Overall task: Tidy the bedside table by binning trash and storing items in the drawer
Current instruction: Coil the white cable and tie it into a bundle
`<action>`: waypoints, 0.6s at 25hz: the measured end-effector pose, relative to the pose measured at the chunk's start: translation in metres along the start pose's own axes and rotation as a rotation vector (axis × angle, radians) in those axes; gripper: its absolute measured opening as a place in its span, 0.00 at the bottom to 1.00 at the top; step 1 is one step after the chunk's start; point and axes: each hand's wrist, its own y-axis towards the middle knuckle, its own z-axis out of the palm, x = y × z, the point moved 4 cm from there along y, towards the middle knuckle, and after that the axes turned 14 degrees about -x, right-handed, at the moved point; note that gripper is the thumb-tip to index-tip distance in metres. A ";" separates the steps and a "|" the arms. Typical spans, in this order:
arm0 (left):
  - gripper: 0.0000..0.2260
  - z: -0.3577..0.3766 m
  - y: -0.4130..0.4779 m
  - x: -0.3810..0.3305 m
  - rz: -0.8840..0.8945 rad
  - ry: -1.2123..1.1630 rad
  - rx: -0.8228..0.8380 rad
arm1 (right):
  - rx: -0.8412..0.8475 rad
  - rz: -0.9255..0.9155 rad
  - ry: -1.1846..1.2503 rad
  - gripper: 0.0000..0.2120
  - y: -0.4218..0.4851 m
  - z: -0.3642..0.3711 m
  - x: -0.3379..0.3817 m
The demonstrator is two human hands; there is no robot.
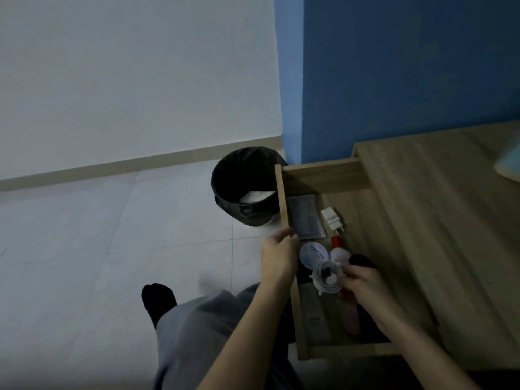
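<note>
We are lowering a coiled white cable into the open drawer, our right hand keeping a closed grip on the coil at its three o'clock side. The cable is hanging just above the drawer floor, near its middle, and not yet let go. Touching it at eleven o'clock is a round tin; at one o'clock is a red-and-white tube, and past that, toward twelve, a white charger. A grey pouch is lying at eleven o'clock by the drawer front. At six o'clock a pinkish thing and a dark flat item are resting, too dim to name.

Our left hand is clasping the drawer front at nine o'clock, fingers curled over its top edge.

Beyond the front, at eleven o'clock, the bin is standing on the floor with something white inside, so we are judging the trash step largely done. The tabletop at three o'clock is looking bare but for a pale object at its far edge. What is left, as we see it: releasing the cable, perhaps dealing with that object, and shutting the drawer.
</note>
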 end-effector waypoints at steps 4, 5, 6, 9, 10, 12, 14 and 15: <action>0.18 0.014 0.010 0.014 -0.158 -0.036 0.018 | 0.012 0.097 -0.135 0.11 0.014 0.014 -0.029; 0.17 0.017 0.013 0.017 -0.192 -0.047 0.035 | 0.018 0.108 -0.173 0.10 0.016 0.017 -0.033; 0.16 0.021 0.016 0.019 -0.215 -0.043 0.038 | 0.025 0.120 -0.215 0.08 0.018 0.021 -0.037; 0.13 0.025 0.025 0.025 -0.246 -0.030 -0.017 | 0.051 0.189 -0.278 0.05 0.031 0.035 -0.055; 0.13 0.025 0.027 0.026 -0.249 -0.030 -0.038 | 0.068 0.202 -0.300 0.07 0.037 0.040 -0.066; 0.12 0.023 0.030 0.029 -0.255 -0.038 -0.070 | 0.074 0.176 -0.354 0.13 0.047 0.047 -0.081; 0.11 0.021 0.034 0.031 -0.270 -0.063 -0.123 | 0.026 0.137 -0.383 0.17 0.048 0.050 -0.085; 0.10 0.019 0.037 0.033 -0.271 -0.063 -0.145 | 0.009 0.119 -0.408 0.17 0.045 0.050 -0.083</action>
